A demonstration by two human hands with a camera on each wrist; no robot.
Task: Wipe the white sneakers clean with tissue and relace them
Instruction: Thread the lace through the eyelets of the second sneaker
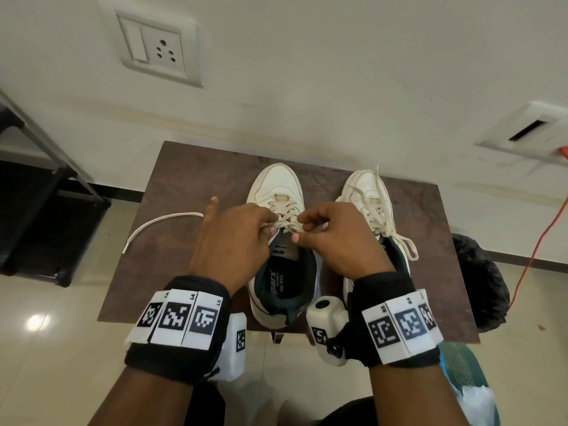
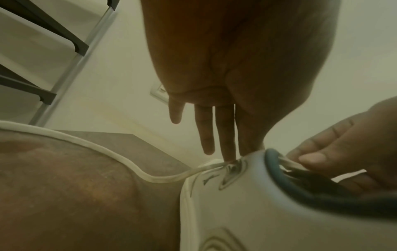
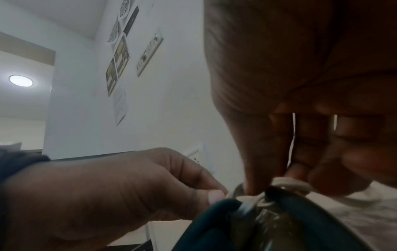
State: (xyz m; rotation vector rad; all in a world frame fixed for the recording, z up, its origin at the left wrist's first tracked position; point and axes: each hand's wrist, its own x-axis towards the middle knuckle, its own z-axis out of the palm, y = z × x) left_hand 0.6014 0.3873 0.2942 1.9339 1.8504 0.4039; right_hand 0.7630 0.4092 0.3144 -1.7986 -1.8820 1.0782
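Note:
Two white sneakers stand toes-away on a small brown table (image 1: 196,186). The left sneaker (image 1: 278,182) has its cream lace (image 1: 285,224) crossed up to the top eyelets. My left hand (image 1: 270,230) pinches the lace at the left top eyelet, little finger sticking out. One loose end (image 1: 159,222) trails left across the table, also visible as the lace (image 2: 107,151). My right hand (image 1: 299,232) pinches the lace on the tongue's right side, seen as the right hand (image 2: 335,152) and the lace (image 3: 290,185). The right sneaker (image 1: 365,186) is laced, its ends lying loose.
A black bag (image 1: 482,287) sits on the floor past the table's right edge, with an orange cable (image 1: 541,235) behind it. A black shelf frame (image 1: 37,210) stands at left. A green-blue pack (image 1: 470,382) with something white in it lies at lower right.

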